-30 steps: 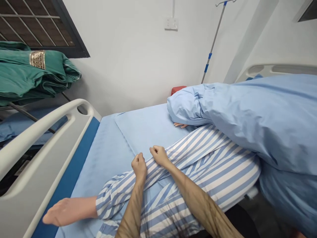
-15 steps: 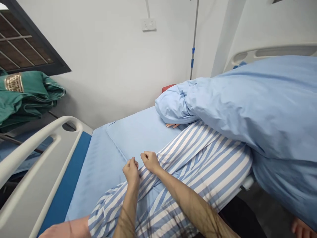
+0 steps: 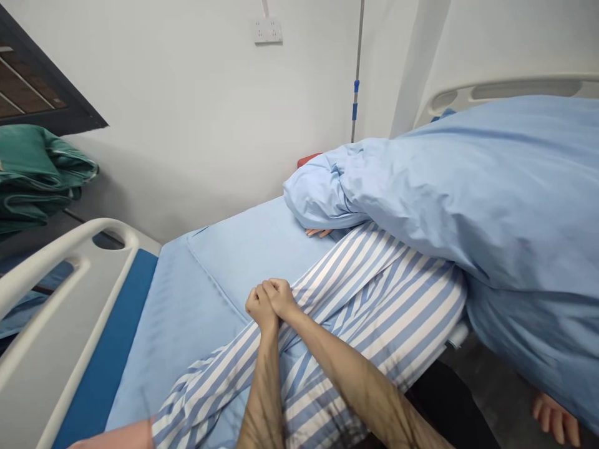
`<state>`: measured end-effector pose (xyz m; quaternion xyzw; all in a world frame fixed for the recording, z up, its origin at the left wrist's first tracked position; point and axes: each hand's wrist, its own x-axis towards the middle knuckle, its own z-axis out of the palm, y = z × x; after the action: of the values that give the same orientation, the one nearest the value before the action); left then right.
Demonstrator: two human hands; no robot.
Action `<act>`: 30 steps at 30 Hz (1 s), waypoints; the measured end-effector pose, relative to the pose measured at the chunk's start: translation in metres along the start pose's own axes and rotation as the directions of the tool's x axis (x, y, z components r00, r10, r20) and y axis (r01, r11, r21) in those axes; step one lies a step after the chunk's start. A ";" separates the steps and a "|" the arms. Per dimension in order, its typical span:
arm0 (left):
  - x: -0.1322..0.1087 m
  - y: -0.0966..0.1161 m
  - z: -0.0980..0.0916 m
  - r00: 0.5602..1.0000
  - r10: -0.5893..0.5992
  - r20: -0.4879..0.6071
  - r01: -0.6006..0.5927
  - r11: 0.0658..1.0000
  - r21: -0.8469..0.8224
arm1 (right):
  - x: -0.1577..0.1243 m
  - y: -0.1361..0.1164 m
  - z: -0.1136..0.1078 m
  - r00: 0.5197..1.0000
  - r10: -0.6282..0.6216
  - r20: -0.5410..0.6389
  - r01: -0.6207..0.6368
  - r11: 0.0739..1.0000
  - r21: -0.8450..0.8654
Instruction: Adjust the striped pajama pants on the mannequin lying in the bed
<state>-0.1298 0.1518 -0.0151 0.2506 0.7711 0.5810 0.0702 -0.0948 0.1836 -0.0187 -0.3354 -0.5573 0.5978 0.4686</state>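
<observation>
Closer together now, the right hand (image 3: 282, 298) lies over the knuckles of the left hand (image 3: 259, 308), both curled shut and apparently pinching a fold of the striped pyjama trousers (image 3: 374, 299), though the fingers hide the grip. Held this close, the fold stays gathered. The trousers lie across the blue bed sheet (image 3: 187, 318), toward the edge away from the white side rail (image 3: 56, 246), below the blue duvet (image 3: 491, 187).

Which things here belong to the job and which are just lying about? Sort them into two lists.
In use: left hand, right hand, striped pajama legs.

Just lying about: blue quilt, folded green cloth, drip pole, wall socket.
</observation>
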 end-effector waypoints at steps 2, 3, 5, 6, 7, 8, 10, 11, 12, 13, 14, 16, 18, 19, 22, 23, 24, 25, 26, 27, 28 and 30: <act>-0.004 0.001 -0.001 0.999 0.039 -0.012 -0.039 0.998 0.051 | 0.002 0.002 0.000 1.000 0.020 0.010 -0.020 0.999 0.040; -0.005 0.003 -0.001 0.999 0.046 -0.016 -0.045 0.996 0.071 | 0.003 0.002 -0.001 0.999 0.045 0.014 -0.046 0.997 0.069; -0.006 0.007 -0.001 0.999 0.053 0.000 -0.053 0.994 0.095 | 0.007 -0.001 -0.003 0.993 0.117 0.012 -0.117 0.986 0.117; -0.006 0.008 0.000 0.998 0.057 0.017 -0.059 0.994 0.097 | 0.009 -0.005 -0.004 0.990 0.143 0.015 -0.143 0.982 0.122; -0.006 0.008 0.001 0.997 0.061 0.036 -0.064 0.993 0.095 | 0.011 -0.010 -0.006 0.987 0.156 0.024 -0.158 0.981 0.112; -0.005 0.007 0.001 0.997 0.065 0.052 -0.069 0.993 0.093 | 0.014 -0.017 -0.009 0.987 0.157 0.041 -0.160 0.983 0.091; -0.005 0.005 0.003 0.995 0.079 0.067 -0.085 0.992 0.092 | 0.019 -0.034 -0.015 0.988 0.118 0.100 -0.122 0.992 0.036; -0.004 0.004 0.003 0.994 0.086 0.067 -0.092 0.991 0.096 | 0.022 -0.044 -0.018 0.987 0.090 0.130 -0.093 0.996 0.012; -0.004 0.004 0.003 0.994 0.093 0.064 -0.099 0.990 0.101 | 0.025 -0.054 -0.021 0.986 0.063 0.156 -0.062 0.998 -0.007; -0.005 0.004 0.003 0.993 0.098 0.062 -0.104 0.989 0.104 | 0.028 -0.064 -0.024 0.984 0.033 0.174 -0.029 0.999 -0.024; -0.005 0.004 0.003 0.993 0.102 0.061 -0.108 0.989 0.104 | 0.031 -0.074 -0.026 0.982 0.002 0.188 0.005 0.999 -0.039; -0.005 0.006 0.003 0.993 0.096 0.063 -0.102 0.989 0.107 | 0.035 -0.091 -0.030 0.977 -0.057 0.207 0.071 0.996 -0.057; -0.005 0.007 0.003 0.994 0.086 0.067 -0.093 0.989 0.113 | 0.036 -0.101 -0.033 0.969 -0.109 0.223 0.128 0.989 -0.069; -0.005 0.007 0.003 0.994 0.084 0.070 -0.092 0.989 0.117 | 0.036 -0.102 -0.034 0.963 -0.131 0.235 0.153 0.985 -0.080; -0.005 0.007 0.004 0.993 0.086 0.079 -0.096 0.988 0.124 | 0.031 -0.090 -0.042 0.949 -0.158 0.274 0.204 0.967 -0.152; -0.005 0.006 0.004 0.993 0.089 0.082 -0.098 0.987 0.126 | 0.028 -0.080 -0.046 0.950 -0.149 0.274 0.206 0.959 -0.194; -0.005 0.006 0.004 0.993 0.089 0.083 -0.099 0.987 0.130 | 0.026 -0.069 -0.050 0.955 -0.138 0.261 0.205 0.947 -0.249; -0.005 0.006 0.004 0.993 0.089 0.084 -0.099 0.986 0.132 | 0.023 -0.058 -0.053 0.963 -0.131 0.235 0.203 0.927 -0.315; -0.005 0.006 0.004 0.992 0.089 0.087 -0.100 0.986 0.134 | 0.020 -0.046 -0.057 0.970 -0.128 0.205 0.201 0.901 -0.384; -0.005 0.006 0.005 0.991 0.094 0.096 -0.106 0.985 0.137 | 0.018 -0.037 -0.060 0.975 -0.131 0.177 0.199 0.871 -0.449; -0.006 0.006 0.005 0.989 0.102 0.111 -0.117 0.983 0.139 | 0.017 -0.029 -0.062 0.978 -0.136 0.157 0.198 0.843 -0.500; -0.006 0.006 0.006 0.979 0.125 0.159 -0.147 0.979 0.140 | 0.016 -0.021 -0.064 0.981 -0.137 0.141 0.192 0.820 -0.539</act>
<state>-0.1203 0.1556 -0.0124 0.3503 0.7864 0.5042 0.0685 -0.0371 0.2194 -0.0065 -0.3776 -0.7541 0.3851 0.3748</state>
